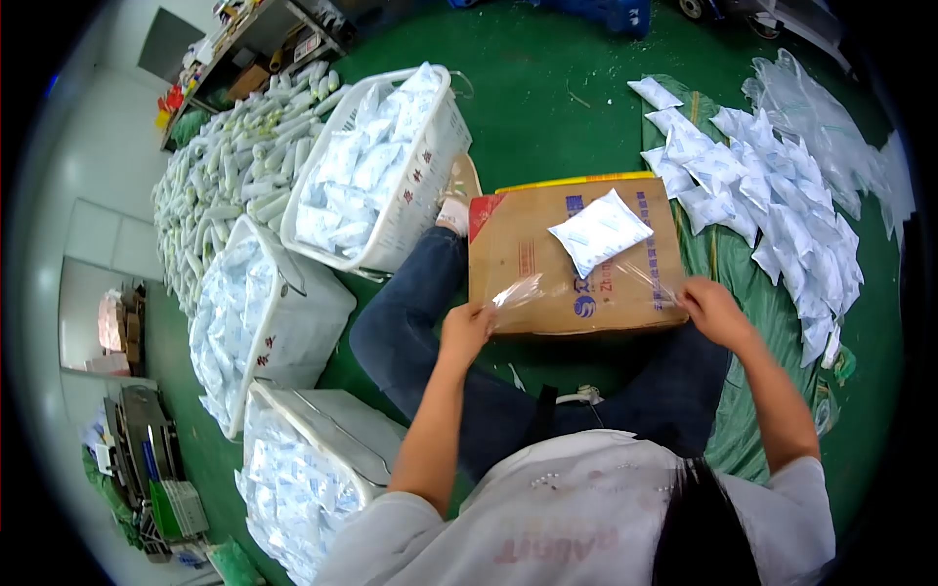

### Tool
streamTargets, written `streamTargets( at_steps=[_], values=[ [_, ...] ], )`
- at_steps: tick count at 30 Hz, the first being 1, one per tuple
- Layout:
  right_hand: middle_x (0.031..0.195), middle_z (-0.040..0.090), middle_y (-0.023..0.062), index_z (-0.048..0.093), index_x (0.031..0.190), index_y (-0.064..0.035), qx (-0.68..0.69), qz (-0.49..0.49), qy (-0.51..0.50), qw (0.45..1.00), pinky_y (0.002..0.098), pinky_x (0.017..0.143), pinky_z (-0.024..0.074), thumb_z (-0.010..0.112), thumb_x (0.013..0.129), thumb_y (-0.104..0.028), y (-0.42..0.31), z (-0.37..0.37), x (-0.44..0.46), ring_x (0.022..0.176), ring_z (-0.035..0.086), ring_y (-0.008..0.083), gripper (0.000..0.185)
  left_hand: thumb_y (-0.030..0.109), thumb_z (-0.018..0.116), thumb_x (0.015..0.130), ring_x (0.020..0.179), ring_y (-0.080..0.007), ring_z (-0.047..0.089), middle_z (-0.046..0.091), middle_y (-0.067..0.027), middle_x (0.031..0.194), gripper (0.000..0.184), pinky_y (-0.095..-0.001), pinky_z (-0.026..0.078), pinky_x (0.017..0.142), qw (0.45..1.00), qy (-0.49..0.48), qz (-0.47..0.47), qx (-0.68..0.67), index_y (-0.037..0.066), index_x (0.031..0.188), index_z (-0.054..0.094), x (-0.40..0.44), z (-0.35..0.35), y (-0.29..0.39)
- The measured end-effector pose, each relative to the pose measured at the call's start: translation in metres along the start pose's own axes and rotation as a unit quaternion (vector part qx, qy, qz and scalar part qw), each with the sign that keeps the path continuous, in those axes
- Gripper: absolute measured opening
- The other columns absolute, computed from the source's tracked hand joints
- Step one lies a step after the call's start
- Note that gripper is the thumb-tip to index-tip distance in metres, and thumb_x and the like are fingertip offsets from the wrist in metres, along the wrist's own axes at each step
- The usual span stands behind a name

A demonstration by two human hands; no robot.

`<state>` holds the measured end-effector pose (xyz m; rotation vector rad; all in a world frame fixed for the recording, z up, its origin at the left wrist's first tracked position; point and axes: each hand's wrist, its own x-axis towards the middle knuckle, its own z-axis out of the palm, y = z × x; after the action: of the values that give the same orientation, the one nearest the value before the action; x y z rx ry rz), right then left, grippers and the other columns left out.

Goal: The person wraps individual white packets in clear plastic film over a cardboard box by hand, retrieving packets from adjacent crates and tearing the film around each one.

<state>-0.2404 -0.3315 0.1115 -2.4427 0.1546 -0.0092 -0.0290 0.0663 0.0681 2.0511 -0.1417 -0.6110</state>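
- Overall, the green floor [528, 117] extends beneath all stock in the work area.
- A green plastic sheet [738, 430] covers the floor at the right.
- A pile of white pillow packets [782, 215] lies loose on this sheet, to the right of the box.
- A heap of pale, clear-wrapped cylinders [230, 161] occupies the far left.
- Three white plastic crates [318, 322] stand in a row along the left side, each filled with blue-and-white packets.
- The cardboard box [547, 269], printed in blue and red with a red corner, is positioned directly in front of the person, near both legs.
- A clear plastic film [523, 291] extends over the near part of the box top, between the hands; whether it continues under the single packet cannot be determined.
- The single packet [603, 232], white with faint blue printing, lies flat above the box top, set at an angle.
- The left hand [467, 327] pinches the film at the box's near left corner.
- The right hand [716, 311] pinches the film at the near right corner.
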Motion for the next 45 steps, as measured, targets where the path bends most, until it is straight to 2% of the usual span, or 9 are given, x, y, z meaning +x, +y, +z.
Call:
streamTargets(
  at_steps=[6, 10, 15, 20, 25, 29, 36, 38, 45],
  values=[
    [0.085, 0.056, 0.0108, 0.053, 0.083, -0.0073, -0.053, -0.169, -0.076, 0.981, 0.0412, 0.068, 0.0475, 0.064, 0.081, -0.007, -0.098, -0.045, -0.033, 0.079, 0.059, 0.0326, 0.011, 0.021, 0.061, 0.097, 0.059, -0.0107, 0.056, 0.062, -0.0048, 0.072, 0.024, -0.0259, 0.042, 0.054, 0.959, -0.014, -0.1, -0.264, -0.001, 0.097, 0.069, -0.098, -0.041, 0.029],
    [0.088, 0.06, 0.0192, 0.053, 0.095, -0.0063, -0.08, -0.147, -0.063, 0.984, 0.0459, 0.072, 0.0471, 0.055, 0.09, -0.013, -0.075, -0.003, 0.07, 0.086, 0.06, 0.039, 0.009, 0.023, 0.056, 0.102, 0.103, -0.0139, 0.061, 0.066, -0.0052, 0.109, 0.028, -0.0282, 0.047, 0.093, 0.939, -0.027, -0.007, -0.343, 0.0, 0.115, 0.064, -0.041, 0.043, 0.076],
    [0.083, 0.065, 0.014, 0.061, 0.09, -0.0037, 0.08, -0.092, -0.027, 0.992, 0.0387, 0.07, 0.0495, 0.064, 0.087, -0.009, 0.024, 0.09, 0.189, 0.076, 0.062, 0.031, 0.006, 0.033, 0.059, 0.098, 0.121, -0.0275, 0.057, 0.062, -0.0196, 0.126, 0.05, -0.0385, 0.043, 0.102, 0.978, -0.126, 0.165, -0.014, -0.004, 0.132, 0.056, 0.057, 0.15, 0.074],
    [0.087, 0.066, 0.0143, 0.063, 0.094, -0.0031, -0.035, 0.006, 0.139, 0.99, 0.0381, 0.071, 0.0505, 0.068, 0.081, -0.005, 0.045, 0.106, 0.18, 0.079, 0.064, 0.0308, 0.014, 0.035, 0.085, 0.067, 0.143, -0.0371, 0.032, 0.031, -0.0205, 0.156, 0.107, -0.0569, 0.026, 0.114, 0.811, -0.113, 0.333, 0.467, 0.002, 0.151, 0.028, 0.039, 0.153, 0.09],
    [0.116, 0.064, 0.0174, 0.058, 0.126, -0.0016, -0.045, -0.21, 0.109, 0.971, 0.0432, 0.091, 0.0499, 0.07, 0.076, -0.005, -0.05, 0.055, 0.095, 0.106, 0.062, 0.0344, 0.051, 0.022, 0.084, 0.057, 0.127, -0.033, 0.05, 0.05, -0.0194, 0.139, 0.088, -0.0481, 0.039, 0.106, 0.854, -0.167, 0.368, 0.328, 0.001, 0.135, 0.049, 0.083, 0.145, 0.087],
    [0.121, 0.063, 0.015, 0.046, 0.14, -0.0076, -0.094, -0.104, 0.099, 0.985, 0.0432, 0.091, 0.0514, 0.079, 0.07, -0.015, -0.049, 0.073, 0.111, 0.11, 0.062, 0.0337, 0.077, 0.031, 0.08, 0.06, 0.097, -0.0342, 0.068, 0.07, -0.0199, 0.105, 0.066, -0.0408, 0.054, 0.084, 0.819, -0.436, 0.263, 0.264, 0.002, 0.118, 0.064, 0.124, 0.114, 0.144],
    [0.114, 0.069, 0.0172, 0.066, 0.121, -0.005, 0.061, 0.04, -0.298, 0.952, 0.0402, 0.089, 0.051, 0.081, 0.077, -0.037, -0.019, 0.001, 0.231, 0.107, 0.064, 0.0334, 0.056, 0.031, 0.072, 0.085, 0.102, -0.0339, 0.065, 0.067, -0.0213, 0.116, 0.047, -0.0395, 0.051, 0.089, 0.977, -0.065, 0.193, 0.068, 0.004, 0.123, 0.064, 0.151, 0.094, 0.108],
    [0.118, 0.067, 0.0175, 0.064, 0.123, -0.0056, 0.03, 0.001, -0.267, 0.963, 0.0409, 0.092, 0.0497, 0.079, 0.079, -0.041, -0.002, 0.018, 0.251, 0.11, 0.062, 0.0341, 0.059, 0.026, 0.057, 0.098, 0.105, -0.0409, 0.059, 0.062, -0.0254, 0.119, 0.031, -0.0425, 0.048, 0.092, 0.968, 0.006, 0.23, -0.103, 0.004, 0.12, 0.064, 0.163, 0.111, 0.091],
    [0.139, 0.051, 0.023, 0.053, 0.138, -0.0082, -0.217, -0.178, 0.063, 0.958, 0.0473, 0.109, 0.0392, 0.066, 0.075, -0.01, -0.03, 0.081, 0.178, 0.134, 0.045, 0.0369, 0.064, 0.032, 0.045, 0.102, 0.098, -0.045, 0.06, 0.063, -0.0295, 0.103, 0.036, -0.0487, 0.048, 0.087, 0.972, 0.034, 0.198, 0.123, 0.003, 0.106, 0.067, 0.215, 0.139, 0.073]
  ],
)
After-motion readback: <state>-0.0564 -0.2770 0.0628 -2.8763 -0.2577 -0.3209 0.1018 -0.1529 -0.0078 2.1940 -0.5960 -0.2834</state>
